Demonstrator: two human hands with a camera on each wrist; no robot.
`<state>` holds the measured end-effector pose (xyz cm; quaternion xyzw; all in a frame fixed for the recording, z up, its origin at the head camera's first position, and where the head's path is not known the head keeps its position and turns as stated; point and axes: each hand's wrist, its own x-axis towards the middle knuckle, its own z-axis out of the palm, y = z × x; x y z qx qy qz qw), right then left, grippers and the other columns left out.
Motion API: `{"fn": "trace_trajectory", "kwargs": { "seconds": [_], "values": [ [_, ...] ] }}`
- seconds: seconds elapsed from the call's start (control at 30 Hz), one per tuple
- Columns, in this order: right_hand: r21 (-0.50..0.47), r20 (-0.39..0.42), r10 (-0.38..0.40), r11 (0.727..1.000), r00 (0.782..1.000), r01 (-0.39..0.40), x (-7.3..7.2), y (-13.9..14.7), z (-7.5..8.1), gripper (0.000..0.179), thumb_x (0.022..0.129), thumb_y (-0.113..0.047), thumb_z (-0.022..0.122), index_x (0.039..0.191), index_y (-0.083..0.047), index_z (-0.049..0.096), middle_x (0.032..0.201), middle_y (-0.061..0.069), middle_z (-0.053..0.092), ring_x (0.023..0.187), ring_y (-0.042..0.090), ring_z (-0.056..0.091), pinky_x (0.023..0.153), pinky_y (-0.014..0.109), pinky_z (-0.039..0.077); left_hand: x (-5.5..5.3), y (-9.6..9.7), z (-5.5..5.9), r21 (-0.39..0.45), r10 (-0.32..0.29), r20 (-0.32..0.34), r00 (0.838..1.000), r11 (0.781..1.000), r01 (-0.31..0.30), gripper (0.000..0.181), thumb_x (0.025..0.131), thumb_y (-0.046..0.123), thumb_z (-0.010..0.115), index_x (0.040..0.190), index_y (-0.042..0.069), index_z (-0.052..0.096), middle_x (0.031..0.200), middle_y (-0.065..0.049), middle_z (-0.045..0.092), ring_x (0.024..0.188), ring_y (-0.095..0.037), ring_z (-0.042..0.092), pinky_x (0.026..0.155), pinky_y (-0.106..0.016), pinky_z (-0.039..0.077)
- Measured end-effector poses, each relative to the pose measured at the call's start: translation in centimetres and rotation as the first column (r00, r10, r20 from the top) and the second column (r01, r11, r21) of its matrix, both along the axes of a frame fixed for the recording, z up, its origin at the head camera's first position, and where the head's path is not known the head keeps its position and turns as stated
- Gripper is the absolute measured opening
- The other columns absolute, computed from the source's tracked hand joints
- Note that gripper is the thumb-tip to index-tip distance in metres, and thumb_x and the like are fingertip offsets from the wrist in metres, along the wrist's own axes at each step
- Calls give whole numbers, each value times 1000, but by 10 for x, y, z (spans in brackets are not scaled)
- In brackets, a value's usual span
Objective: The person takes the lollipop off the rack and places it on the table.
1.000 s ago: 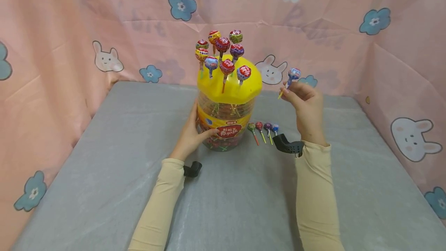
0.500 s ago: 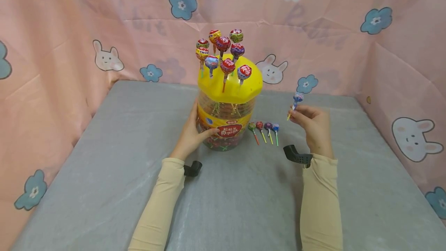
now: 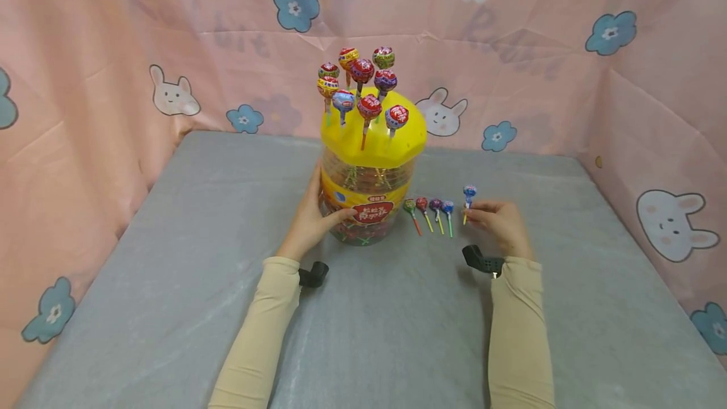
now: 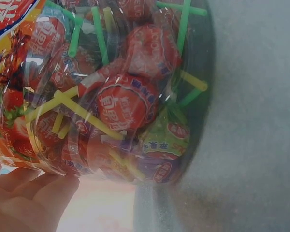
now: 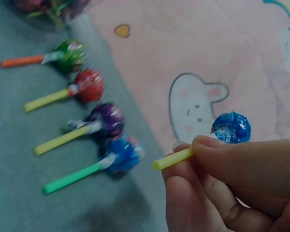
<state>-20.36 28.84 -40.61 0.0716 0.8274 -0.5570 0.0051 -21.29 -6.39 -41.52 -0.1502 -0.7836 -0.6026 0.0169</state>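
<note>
My right hand (image 3: pixel 500 225) pinches a blue lollipop (image 3: pixel 469 193) by its yellow stick (image 5: pixel 174 158) between thumb and fingers, candy end up in the head view. Just left of it, lollipops with green, red (image 3: pixel 421 204), purple and blue (image 3: pixel 447 207) wrappers lie in a row on the table. My left hand (image 3: pixel 312 216) grips the side of a clear plastic jar (image 3: pixel 369 232), thumb across its front label. Wrapped lollipops (image 4: pixel 128 104) fill the jar's lower part. From its yellow lid (image 3: pixel 375 151), several lollipops (image 3: pixel 370 108) stand upright on their sticks.
The jar stands on a grey-covered table (image 3: pixel 369 333). Pink cloth (image 3: pixel 216 17) with rabbits and flowers hangs behind and at both sides. Each wrist bears a black camera mount (image 3: pixel 481 261).
My right hand has come down and toward me with the blue lollipop, ending near the row on the table. The left hand and the jar have stayed in place.
</note>
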Motion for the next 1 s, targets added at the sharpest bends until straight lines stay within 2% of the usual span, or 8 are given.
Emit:
{"fn": "trace_trajectory", "kwargs": {
  "seconds": [0.17,0.47,0.63,0.83,1.0],
  "values": [
    [37,56,24,999,998,-26,-2,5,-13,34,89,-1,62,113,22,55,80,-1,65,67,1,62,66,20,54,0,0,0,-6,0,0,1000,1000,0,105,81,30,75,153,26,-2,157,-3,13,140,-25,21,112,-46,22],
    [43,132,9,999,991,-15,-4,5,-25,31,86,3,63,108,23,56,70,-5,63,60,0,59,58,17,52,1,1,2,1,-1,-3,1000,1000,1,105,82,26,74,153,25,-3,156,-4,13,140,-26,22,112,-45,23],
    [49,137,-17,999,990,10,-5,1,-27,31,86,2,63,109,22,57,71,-4,62,59,0,59,58,17,52,1,1,2,2,0,-1,1000,1000,0,104,82,26,75,153,25,-2,156,-5,15,140,-26,23,112,-45,23],
    [129,130,-44,991,991,28,-6,-2,-28,30,87,-3,64,108,19,61,74,0,65,61,1,59,58,17,53,1,1,3,-14,10,4,1000,1000,-10,104,82,25,75,153,23,-2,156,-6,16,140,-26,23,112,-44,23],
    [177,104,-36,984,994,17,-5,-2,-26,29,87,-3,65,105,19,62,78,6,67,61,2,60,59,19,53,2,1,3,-16,13,1,1000,1000,-13,104,82,25,75,153,23,-2,156,-6,16,140,-26,23,112,-44,23]
  ]
}}
